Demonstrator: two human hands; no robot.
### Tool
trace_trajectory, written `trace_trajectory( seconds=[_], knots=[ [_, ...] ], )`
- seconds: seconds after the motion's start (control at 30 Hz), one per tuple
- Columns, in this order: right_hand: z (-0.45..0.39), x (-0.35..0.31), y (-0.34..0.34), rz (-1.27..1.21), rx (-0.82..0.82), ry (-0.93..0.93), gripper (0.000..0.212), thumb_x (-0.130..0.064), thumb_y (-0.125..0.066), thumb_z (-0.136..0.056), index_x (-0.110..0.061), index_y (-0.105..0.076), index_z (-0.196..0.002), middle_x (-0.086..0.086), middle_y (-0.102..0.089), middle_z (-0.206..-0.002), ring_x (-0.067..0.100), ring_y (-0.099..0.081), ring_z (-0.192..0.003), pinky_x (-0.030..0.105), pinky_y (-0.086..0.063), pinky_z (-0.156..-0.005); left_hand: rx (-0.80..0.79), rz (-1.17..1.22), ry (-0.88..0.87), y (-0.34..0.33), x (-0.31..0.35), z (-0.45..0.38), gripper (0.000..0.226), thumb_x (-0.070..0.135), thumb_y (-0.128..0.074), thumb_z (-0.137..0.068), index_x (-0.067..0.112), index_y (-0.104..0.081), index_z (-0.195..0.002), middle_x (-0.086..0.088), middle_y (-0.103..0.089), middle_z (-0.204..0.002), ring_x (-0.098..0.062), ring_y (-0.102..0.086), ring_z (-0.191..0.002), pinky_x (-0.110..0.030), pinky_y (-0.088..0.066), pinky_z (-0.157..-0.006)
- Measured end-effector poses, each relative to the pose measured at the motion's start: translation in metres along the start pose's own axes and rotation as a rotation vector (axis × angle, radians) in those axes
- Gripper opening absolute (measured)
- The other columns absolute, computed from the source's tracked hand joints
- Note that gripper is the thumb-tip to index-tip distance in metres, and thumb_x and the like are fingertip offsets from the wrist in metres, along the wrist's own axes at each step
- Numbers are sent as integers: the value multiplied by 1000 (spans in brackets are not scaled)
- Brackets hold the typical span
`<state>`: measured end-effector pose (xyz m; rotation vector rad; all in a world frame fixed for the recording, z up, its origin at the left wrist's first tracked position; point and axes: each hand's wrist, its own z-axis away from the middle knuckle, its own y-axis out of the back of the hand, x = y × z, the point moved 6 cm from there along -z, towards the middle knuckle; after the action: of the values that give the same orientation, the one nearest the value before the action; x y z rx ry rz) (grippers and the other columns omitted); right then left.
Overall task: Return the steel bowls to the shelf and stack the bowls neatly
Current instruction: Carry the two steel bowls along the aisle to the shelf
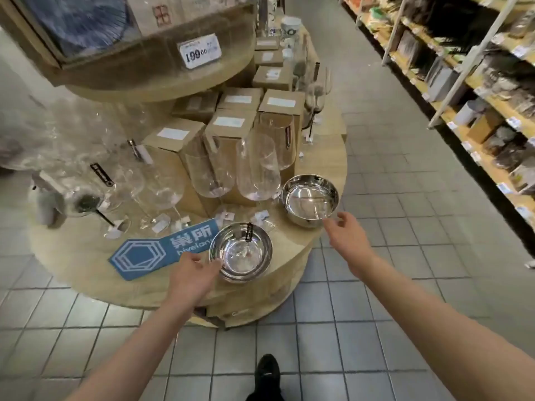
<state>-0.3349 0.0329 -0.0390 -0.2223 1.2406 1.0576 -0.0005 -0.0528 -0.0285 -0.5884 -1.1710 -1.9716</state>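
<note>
Two shiny steel bowls stand upright and apart on the round wooden display shelf (324, 157). The nearer bowl (241, 251) sits at the shelf's front edge and has a dark tag on its far rim. My left hand (194, 274) is at this bowl's left side, fingers touching its rim. The other bowl (309, 199) is farther right, close to the shelf's right edge. My right hand (346, 234) hovers just in front of it with fingers spread, empty, fingertips near its rim.
Several wine glasses (257, 169) with tags stand right behind the bowls, backed by brown cardboard boxes (228, 128). A blue sign (162, 250) lies flat left of the near bowl. An upper tier with a price tag overhangs. Stocked shelving (474, 82) lines the tiled aisle on the right.
</note>
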Motion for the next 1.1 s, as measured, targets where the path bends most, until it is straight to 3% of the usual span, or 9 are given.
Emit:
trace_trajectory(
  seconds=[0.13, 0.23, 0.27, 0.33, 0.43, 0.6, 0.77, 0.97, 1.1],
  knots=[
    [-30, 0, -9, -43, 88, -53, 45, -38, -69, -92, -10, -55, -125, 4, -68, -107, 24, -67, -94, 41, -58, -82, -3, -16, 21, -8, -5, -20, 49, 33, -72, -92, 11, -56, -133, 5, -65, -102, -13, -63, -86, -35, -52, -79],
    [-52, 6, -17, -158, 99, -139, 29, -29, -69, -90, -10, -59, -110, 11, -70, -108, 31, -71, -100, 52, -60, -91, -87, 72, 35, -20, -10, -32, 10, 17, -67, -94, 23, -70, -102, 7, -76, -86, -19, -73, -87, -46, -60, -88],
    [-57, 9, -18, -171, 98, -162, 21, -26, -68, -91, -11, -59, -103, 13, -70, -106, 32, -71, -98, 53, -61, -89, -100, 85, 36, -21, -11, -34, 13, 13, -64, -95, 23, -72, -95, 3, -78, -83, -21, -75, -85, -47, -62, -86],
    [-63, 15, -20, -190, 59, -201, 8, -18, -64, -92, -11, -64, -96, 15, -72, -100, 28, -72, -88, 45, -65, -77, -136, 122, 44, -25, -12, -36, 20, 7, -59, -95, 20, -75, -94, -1, -80, -86, -22, -77, -80, -43, -64, -78],
    [-62, 14, -17, -297, 6, -216, 12, -4, -57, -94, -5, -68, -94, 11, -72, -86, 21, -70, -72, 26, -60, -54, -168, 168, 42, -29, -7, -31, 22, 3, -54, -98, 13, -73, -100, -7, -79, -92, -21, -77, -78, -36, -64, -68],
    [-47, 24, 8, -326, -43, -234, 10, -4, -62, -94, 4, -69, -94, 19, -73, -89, 26, -72, -73, 31, -62, -59, -191, 130, 6, -36, 4, -12, 14, 5, -56, -98, 8, -70, -102, -16, -76, -96, -31, -76, -86, -51, -63, -81],
    [-12, 48, 71, -390, -29, -271, 14, 5, -53, -94, 5, -65, -102, 22, -69, -97, 28, -69, -79, 26, -61, -55, -200, 67, -45, -58, 22, 27, 18, 8, -57, -97, 11, -74, -93, -10, -78, -86, -34, -74, -88, -50, -62, -84],
    [47, 89, 197, -479, 17, -271, 13, 1, -65, -92, 2, -67, -105, 14, -75, -86, 24, -70, -77, 27, -62, -57, -250, 20, -168, -117, 63, 77, 21, 11, -56, -97, 19, -75, -95, 2, -78, -79, -7, -71, -63, -18, -50, -50],
    [93, 127, 291, -502, 126, -267, 15, 1, -63, -93, 5, -68, -106, 21, -74, -96, 24, -70, -77, 25, -60, -55, -361, 0, -253, -179, 105, 112, 19, 9, -58, -95, 17, -75, -97, 0, -79, -77, -15, -76, -66, -24, -54, -55]
  ],
)
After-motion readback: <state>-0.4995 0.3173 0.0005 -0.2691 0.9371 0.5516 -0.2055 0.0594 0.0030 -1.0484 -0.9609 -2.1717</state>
